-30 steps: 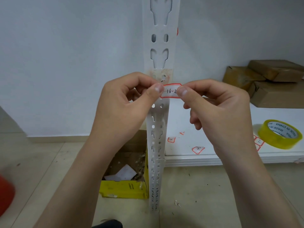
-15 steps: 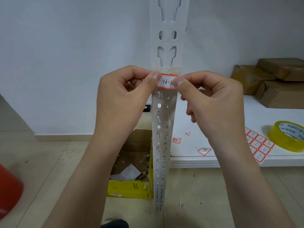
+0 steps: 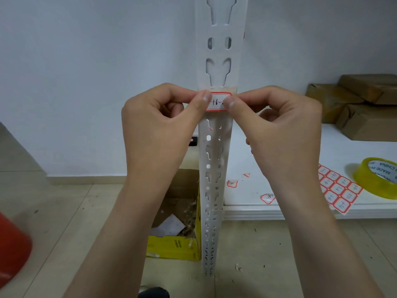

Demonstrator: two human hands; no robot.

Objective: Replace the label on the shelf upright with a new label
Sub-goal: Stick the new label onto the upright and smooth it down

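Label point(image 3: 217, 102) (red-edged paper), pinched by both thumbs, on slotted upright point(image 3: 214, 160)

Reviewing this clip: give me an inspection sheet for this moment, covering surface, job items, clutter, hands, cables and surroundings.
Surface: white shelf board, low, at right.
Job's things: red-bordered label held against shelf upright; label sheet on the board.
Clutter: tape roll, loose labels, brown parcels, yellow box with scraps on the floor.
Hands: left hand and right hand pinch the label's ends.
Cables: nothing seen.
Surroundings: pale wall, tiled floor, red object at left.
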